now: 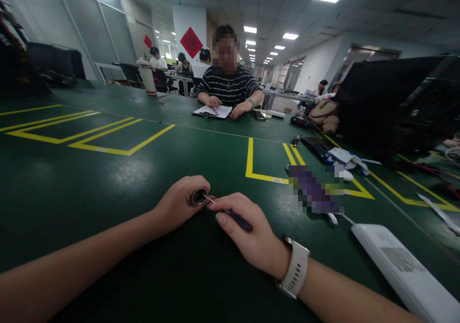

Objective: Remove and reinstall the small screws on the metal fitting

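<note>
My left hand is closed around a small round cylinder with a shiny metal rim and a dark hollow end turned towards me. The rest of its body is hidden by my fingers. In my right hand is a small screwdriver with a dark handle, held between thumb and fingers. Its thin metal shaft points left into the mouth of the cylinder; whether the tip touches the inside I cannot tell. Both hands are close together, just above the green table.
To the right lie a blurred-out phone-like object, a white power strip and a white-and-blue cloth. A dark monitor stands behind them. Across the table sits a person with a clipboard; a cup stands nearby.
</note>
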Demonstrator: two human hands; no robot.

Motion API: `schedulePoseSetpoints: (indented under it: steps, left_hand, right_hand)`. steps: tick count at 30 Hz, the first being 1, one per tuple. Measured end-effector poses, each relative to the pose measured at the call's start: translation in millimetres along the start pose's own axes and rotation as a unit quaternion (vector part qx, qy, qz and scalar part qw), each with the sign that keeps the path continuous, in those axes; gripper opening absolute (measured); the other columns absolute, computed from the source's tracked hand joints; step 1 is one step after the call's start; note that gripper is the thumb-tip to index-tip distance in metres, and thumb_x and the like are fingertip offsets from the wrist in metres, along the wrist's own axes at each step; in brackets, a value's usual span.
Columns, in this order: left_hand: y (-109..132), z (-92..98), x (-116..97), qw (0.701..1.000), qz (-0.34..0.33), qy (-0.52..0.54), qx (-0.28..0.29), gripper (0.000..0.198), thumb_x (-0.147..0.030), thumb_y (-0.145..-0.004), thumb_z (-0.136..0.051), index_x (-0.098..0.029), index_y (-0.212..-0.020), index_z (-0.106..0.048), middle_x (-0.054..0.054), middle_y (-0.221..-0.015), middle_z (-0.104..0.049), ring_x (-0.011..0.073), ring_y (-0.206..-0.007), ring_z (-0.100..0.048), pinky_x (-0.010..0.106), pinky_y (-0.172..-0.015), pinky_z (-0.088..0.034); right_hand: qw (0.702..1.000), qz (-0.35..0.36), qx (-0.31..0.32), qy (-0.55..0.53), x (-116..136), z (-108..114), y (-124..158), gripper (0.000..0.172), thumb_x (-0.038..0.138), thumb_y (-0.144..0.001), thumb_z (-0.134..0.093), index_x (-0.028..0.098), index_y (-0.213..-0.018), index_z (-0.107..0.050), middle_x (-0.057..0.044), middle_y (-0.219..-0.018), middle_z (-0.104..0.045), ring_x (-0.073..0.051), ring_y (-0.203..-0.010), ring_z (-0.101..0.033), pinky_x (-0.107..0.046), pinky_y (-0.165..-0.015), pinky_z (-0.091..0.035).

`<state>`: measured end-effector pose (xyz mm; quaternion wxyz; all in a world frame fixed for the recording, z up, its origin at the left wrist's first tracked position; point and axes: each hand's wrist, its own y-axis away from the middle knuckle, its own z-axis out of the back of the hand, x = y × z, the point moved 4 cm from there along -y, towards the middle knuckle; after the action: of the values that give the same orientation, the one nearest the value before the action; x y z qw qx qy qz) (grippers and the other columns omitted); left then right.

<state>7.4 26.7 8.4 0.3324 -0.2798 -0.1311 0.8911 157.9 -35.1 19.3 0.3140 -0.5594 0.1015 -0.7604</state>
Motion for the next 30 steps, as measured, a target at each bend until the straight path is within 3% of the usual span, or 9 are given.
schedulePoseSetpoints:
  steps: [7,13,15,18,21,23,25,28,30]
  left_hand:
    - [0.5,-1.7,1.4,1.0,0.005,0.026,-0.016,0.019,-0.025,-0.077,-0.056,-0.018,-0.062,-0.046,-0.004,-0.062,-0.047,0.0112,-0.058,-0.046,0.023,-0.053,-0.034]
    - [-0.8,3.1,1.6,0.997,0.02,0.046,-0.057,0.02,-0.026,-0.077,-0.056,-0.018,-0.062,-0.045,-0.003,-0.063,-0.047,0.0109,-0.058,-0.046,0.023,-0.053,-0.036]
    - [-0.9,4.1,2.2,0.996,0.026,0.055,-0.065,0.02,-0.026,-0.077,-0.056,-0.018,-0.063,-0.045,-0.004,-0.062,-0.046,0.0104,-0.058,-0.045,0.023,-0.053,-0.036]
    - [-0.8,4.3,1.8,0.995,0.026,0.07,-0.068,0.02,-0.025,-0.077,-0.055,-0.018,-0.062,-0.043,-0.004,-0.061,-0.044,0.0097,-0.056,-0.043,0.022,-0.052,-0.036]
    - [-0.8,3.0,0.2,0.995,0.012,0.074,-0.062,0.02,-0.024,-0.077,-0.053,-0.018,-0.061,-0.043,-0.004,-0.06,-0.043,0.0095,-0.055,-0.042,0.022,-0.051,-0.035]
    - [-1.0,2.0,-0.2,0.996,0.005,0.062,-0.058,0.019,-0.023,-0.077,-0.053,-0.018,-0.062,-0.043,-0.004,-0.06,-0.044,0.0098,-0.056,-0.043,0.022,-0.052,-0.035]
    - [-1.4,1.4,0.4,0.998,0.004,0.036,-0.054,0.019,-0.022,-0.078,-0.053,-0.018,-0.062,-0.044,-0.003,-0.061,-0.046,0.0107,-0.058,-0.045,0.023,-0.054,-0.035]
    - [-1.7,0.9,0.3,0.999,-0.007,-0.007,-0.042,0.019,-0.02,-0.078,-0.052,-0.017,-0.061,-0.045,-0.003,-0.062,-0.047,0.012,-0.061,-0.046,0.025,-0.056,-0.035]
    - [-1.4,1.2,-0.8,0.999,-0.016,-0.018,-0.037,0.018,-0.019,-0.079,-0.051,-0.017,-0.061,-0.046,-0.002,-0.062,-0.048,0.0124,-0.061,-0.047,0.026,-0.058,-0.035]
  right_hand:
    - [0.999,-0.024,-0.032,-0.002,1.9,4.4,0.3,0.017,0.017,-0.084,-0.05,0.016,-0.084,-0.067,-0.006,-0.081,-0.066,-0.017,-0.079,-0.06,-0.032,-0.074,-0.045]
    - [0.991,-0.111,-0.002,-0.08,-5.5,0.1,-0.9,0.018,0.02,-0.084,-0.053,0.018,-0.092,-0.068,-0.006,-0.091,-0.067,-0.017,-0.087,-0.059,-0.033,-0.08,-0.043]
    - [0.973,-0.153,-0.006,-0.17,-10.4,-1.6,-1.3,0.018,0.024,-0.084,-0.053,0.019,-0.092,-0.068,-0.005,-0.094,-0.068,-0.017,-0.087,-0.058,-0.033,-0.08,-0.043]
    - [0.918,-0.227,-0.019,-0.325,-19.4,-5.4,-1.4,0.018,0.026,-0.083,-0.053,0.019,-0.091,-0.068,-0.006,-0.095,-0.068,-0.016,-0.085,-0.058,-0.031,-0.074,-0.042]
    - [0.874,-0.265,-0.034,-0.406,-25.3,-8.2,-0.7,0.019,0.025,-0.083,-0.052,0.017,-0.088,-0.068,-0.006,-0.092,-0.068,-0.016,-0.082,-0.059,-0.029,-0.071,-0.041]
    - [0.88,-0.253,-0.056,-0.399,-26.2,-7.2,0.0,0.018,0.026,-0.082,-0.052,0.016,-0.083,-0.068,-0.006,-0.088,-0.069,-0.015,-0.079,-0.058,-0.029,-0.07,-0.041]
    - [0.903,-0.231,-0.076,-0.354,-25.5,-5.7,1.3,0.019,0.026,-0.083,-0.053,0.016,-0.079,-0.068,-0.006,-0.084,-0.069,-0.015,-0.077,-0.058,-0.029,-0.07,-0.04]
    - [0.931,-0.211,-0.07,-0.289,-23.4,-6.3,3.2,0.018,0.026,-0.083,-0.053,0.017,-0.08,-0.068,-0.005,-0.084,-0.068,-0.014,-0.077,-0.056,-0.029,-0.071,-0.04]
    - [0.931,-0.214,-0.059,-0.289,-23.0,-7.5,3.5,0.018,0.026,-0.083,-0.053,0.017,-0.082,-0.068,-0.005,-0.086,-0.068,-0.014,-0.077,-0.056,-0.029,-0.07,-0.04]
